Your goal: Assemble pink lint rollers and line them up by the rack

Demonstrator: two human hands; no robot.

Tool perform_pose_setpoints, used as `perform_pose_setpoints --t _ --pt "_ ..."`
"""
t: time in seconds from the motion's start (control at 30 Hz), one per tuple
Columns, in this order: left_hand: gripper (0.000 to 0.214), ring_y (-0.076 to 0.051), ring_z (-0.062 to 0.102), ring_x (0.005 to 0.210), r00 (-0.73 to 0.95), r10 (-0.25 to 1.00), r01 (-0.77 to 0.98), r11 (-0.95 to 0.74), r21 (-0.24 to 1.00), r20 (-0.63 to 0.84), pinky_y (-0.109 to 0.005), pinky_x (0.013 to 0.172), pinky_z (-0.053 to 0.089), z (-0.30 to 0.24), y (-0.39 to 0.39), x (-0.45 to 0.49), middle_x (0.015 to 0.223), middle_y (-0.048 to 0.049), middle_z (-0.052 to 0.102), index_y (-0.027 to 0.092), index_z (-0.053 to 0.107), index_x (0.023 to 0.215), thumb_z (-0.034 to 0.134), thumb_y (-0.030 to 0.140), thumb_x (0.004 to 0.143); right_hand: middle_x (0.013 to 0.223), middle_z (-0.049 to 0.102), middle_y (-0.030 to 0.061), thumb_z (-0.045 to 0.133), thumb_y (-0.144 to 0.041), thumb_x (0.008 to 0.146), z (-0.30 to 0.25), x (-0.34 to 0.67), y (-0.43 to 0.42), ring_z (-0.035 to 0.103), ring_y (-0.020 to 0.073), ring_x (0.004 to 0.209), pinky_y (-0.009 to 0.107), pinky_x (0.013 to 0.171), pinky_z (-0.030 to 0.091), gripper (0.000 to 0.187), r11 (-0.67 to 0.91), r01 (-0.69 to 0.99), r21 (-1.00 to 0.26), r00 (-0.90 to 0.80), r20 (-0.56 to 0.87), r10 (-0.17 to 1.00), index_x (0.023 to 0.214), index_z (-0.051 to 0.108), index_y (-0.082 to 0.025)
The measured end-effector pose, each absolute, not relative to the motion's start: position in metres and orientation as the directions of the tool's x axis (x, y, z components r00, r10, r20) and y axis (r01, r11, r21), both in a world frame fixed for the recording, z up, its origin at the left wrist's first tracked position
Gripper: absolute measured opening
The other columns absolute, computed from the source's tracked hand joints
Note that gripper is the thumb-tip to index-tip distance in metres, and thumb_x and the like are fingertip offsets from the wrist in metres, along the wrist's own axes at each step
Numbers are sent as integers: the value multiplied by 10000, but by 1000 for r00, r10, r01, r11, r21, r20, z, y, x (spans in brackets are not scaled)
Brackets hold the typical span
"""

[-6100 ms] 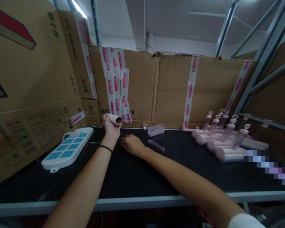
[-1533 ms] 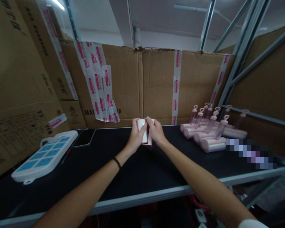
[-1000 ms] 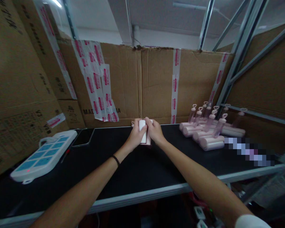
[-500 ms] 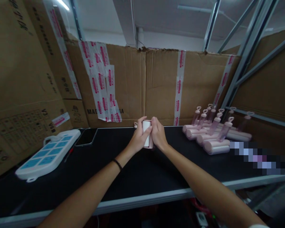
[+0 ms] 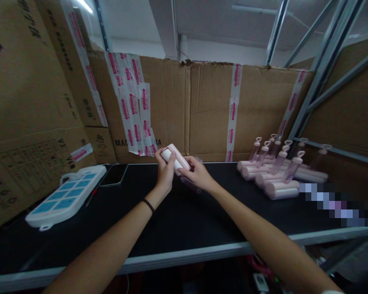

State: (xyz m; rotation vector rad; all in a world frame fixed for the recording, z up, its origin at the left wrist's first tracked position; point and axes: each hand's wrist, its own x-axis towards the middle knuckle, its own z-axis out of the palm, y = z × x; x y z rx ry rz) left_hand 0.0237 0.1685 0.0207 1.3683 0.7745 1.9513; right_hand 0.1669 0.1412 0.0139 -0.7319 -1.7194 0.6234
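Observation:
Both my hands meet above the back of the black table (image 5: 184,220). My left hand (image 5: 164,173) is closed around the end of a white roll in a pink cover, a lint roller (image 5: 175,157), tilted up to the left. My right hand (image 5: 196,175) pinches the roller's other end, and a clear pink handle piece (image 5: 191,184) shows beneath its fingers. A black band circles my left wrist.
Several finished pink lint rollers (image 5: 279,181) with heart-topped handles lie at the right. A white and blue power strip (image 5: 66,196) and a dark phone (image 5: 114,174) lie at the left. Taped cardboard boxes (image 5: 202,110) wall the back and left; a metal rack (image 5: 325,73) stands right.
Six seconds ago my left hand held a bare roll alone. Since half a second ago the roller, held upright between both hands, has tilted and moved left and slightly up.

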Motion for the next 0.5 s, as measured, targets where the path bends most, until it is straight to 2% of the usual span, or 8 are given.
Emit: perform_pose_setpoints --t 0.1,0.17,0.23,0.33,0.4,0.5 --pt "442 -146 600 888 -178 787 -193 -617 763 591 -204 664 507 30 166 19 1093 -25 554 267 467 1146 741 377 818 1089 696 55 705 -470 855 20 182 146 651 205 968 325 859 523 413 663 116 -740 -155 646 748 1156 633 -196" --pt "526 -141 600 765 -65 801 -188 -596 781 595 -177 509 452 39 163 12 1003 -15 572 275 467 1203 770 367 784 1090 699 60 694 -461 867 25 193 147 651 206 960 329 853 521 398 666 94 -740 -128 654 745 1159 648 -193" --pt "560 -149 599 712 85 804 -133 -576 806 589 -165 428 407 46 163 3 945 -19 598 261 517 1239 786 368 760 1123 701 65 693 -454 873 30 201 149 655 210 991 335 877 519 404 672 67 -738 -152 658 738 1182 649 -196" --pt "396 -167 610 709 253 813 -48 -531 846 525 -186 407 444 50 168 -8 901 -49 631 176 661 1047 800 383 739 1175 704 74 673 -465 892 33 210 162 659 217 1052 352 930 521 422 674 55 -737 -235 646 726 1225 640 -207" --pt "354 -181 633 722 207 847 -84 -484 871 490 -210 429 489 48 173 -13 890 -58 648 156 675 952 813 392 727 1240 690 91 634 -476 916 32 216 180 648 221 1128 371 991 511 436 667 88 -740 -222 638 737 1265 622 -214" --pt "375 -167 654 658 41 915 -245 -380 892 401 -239 475 527 42 183 -19 868 -62 688 150 672 961 818 411 734 1392 620 113 610 -455 921 22 232 214 581 221 1290 404 1109 449 486 596 217 -773 -124 584 802 1350 571 -230"
